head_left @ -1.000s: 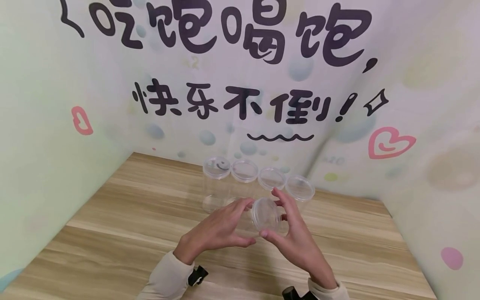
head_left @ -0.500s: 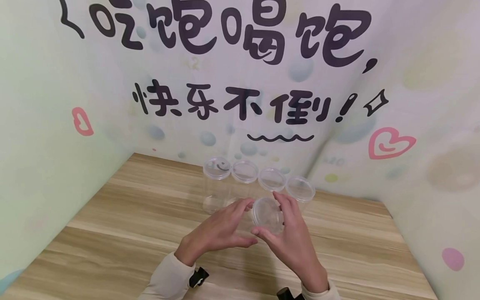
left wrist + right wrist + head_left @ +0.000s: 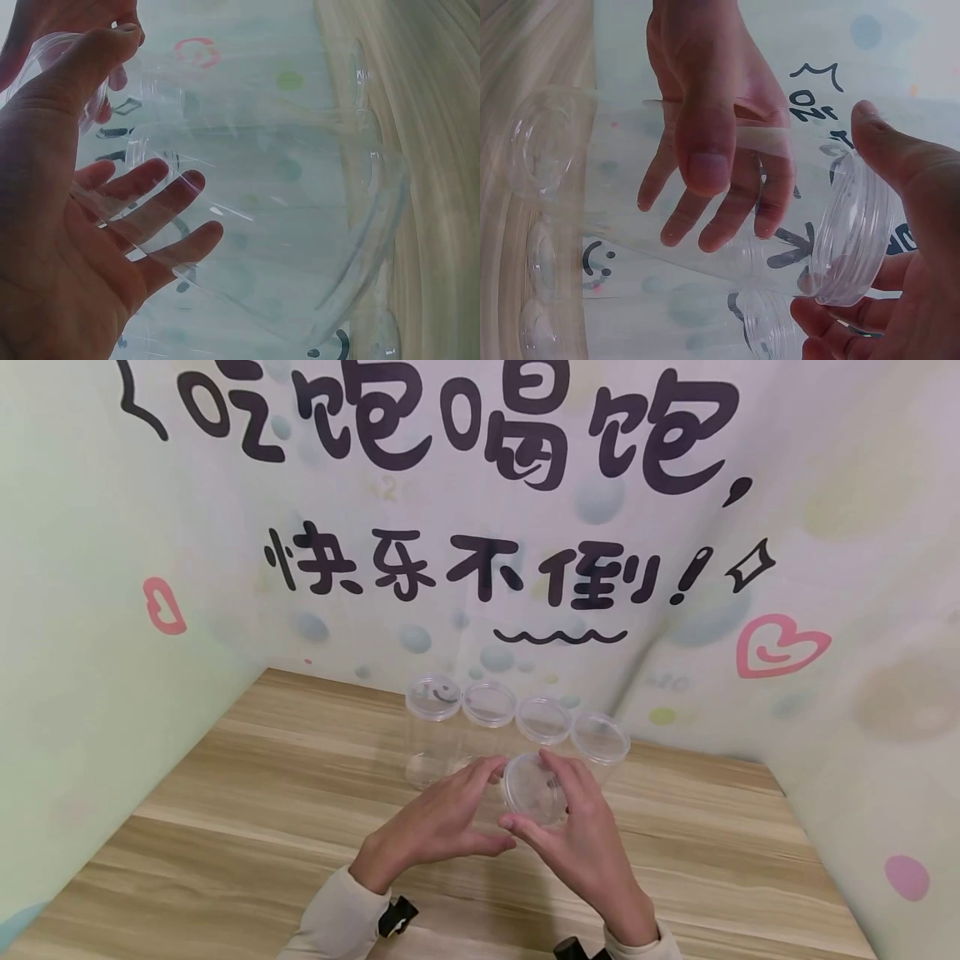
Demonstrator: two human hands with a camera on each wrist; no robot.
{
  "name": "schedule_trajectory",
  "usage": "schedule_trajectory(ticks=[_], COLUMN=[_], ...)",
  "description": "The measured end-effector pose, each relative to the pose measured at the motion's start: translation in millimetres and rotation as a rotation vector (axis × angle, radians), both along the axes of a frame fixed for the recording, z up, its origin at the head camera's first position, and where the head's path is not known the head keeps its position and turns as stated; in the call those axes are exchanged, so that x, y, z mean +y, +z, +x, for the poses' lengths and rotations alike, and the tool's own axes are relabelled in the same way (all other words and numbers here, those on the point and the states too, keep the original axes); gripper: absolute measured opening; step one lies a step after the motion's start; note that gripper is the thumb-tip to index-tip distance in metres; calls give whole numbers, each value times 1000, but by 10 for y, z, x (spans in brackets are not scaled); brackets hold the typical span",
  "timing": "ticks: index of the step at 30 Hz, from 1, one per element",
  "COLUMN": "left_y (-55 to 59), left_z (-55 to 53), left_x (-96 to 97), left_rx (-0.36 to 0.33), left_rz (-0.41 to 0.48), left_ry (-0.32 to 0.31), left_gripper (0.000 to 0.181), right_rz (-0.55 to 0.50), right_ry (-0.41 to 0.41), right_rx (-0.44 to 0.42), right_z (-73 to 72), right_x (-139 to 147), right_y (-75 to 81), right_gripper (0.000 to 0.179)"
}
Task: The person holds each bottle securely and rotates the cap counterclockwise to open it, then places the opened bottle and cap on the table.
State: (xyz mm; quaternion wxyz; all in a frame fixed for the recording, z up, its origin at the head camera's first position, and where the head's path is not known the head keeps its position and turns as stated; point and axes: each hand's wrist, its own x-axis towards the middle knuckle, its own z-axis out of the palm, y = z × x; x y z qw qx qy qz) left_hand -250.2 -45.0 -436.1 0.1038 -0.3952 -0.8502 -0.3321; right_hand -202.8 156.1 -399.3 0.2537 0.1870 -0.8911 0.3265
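A clear, see-through plastic jar (image 3: pixel 277 255) is held tilted above the table, its round lid (image 3: pixel 531 789) facing up toward the head camera. My left hand (image 3: pixel 427 821) holds the jar's body, thumb on one side and fingers on the other, as the left wrist view shows. At the lid end, my right hand (image 3: pixel 588 835) grips the lid's rim between thumb and fingers. The right wrist view shows the ribbed lid band (image 3: pixel 855 225) next to the right thumb. No contents can be made out in the jar.
Behind the hands, a row of several similar clear lidded jars (image 3: pixel 433 697) stands upright on the wood-grain table (image 3: pixel 225 827), close to the back wall. A printed backdrop (image 3: pixel 405 635) with black lettering rises behind, and pale side walls (image 3: pixel 67 693) flank the table.
My right hand has turned around the lid: its thumb has shifted left and its forefinger has come down along the rim. The left hand and the jar have stayed nearly still.
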Motion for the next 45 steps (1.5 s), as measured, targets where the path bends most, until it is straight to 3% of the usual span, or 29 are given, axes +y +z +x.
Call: schedule_trajectory(ticks=[15, 45], left_y=[0, 29], left_z=[-8, -4], left_x=[-4, -28], left_rx=[-1, -93], left_rz=[6, 33], left_ry=[-26, -88], left_gripper=[85, 87], right_rz=[-27, -35], right_ry=[80, 187], right_rx=[-113, -102], right_z=[22, 32], right_x=[51, 126], right_y=[57, 66], right_gripper=[82, 84])
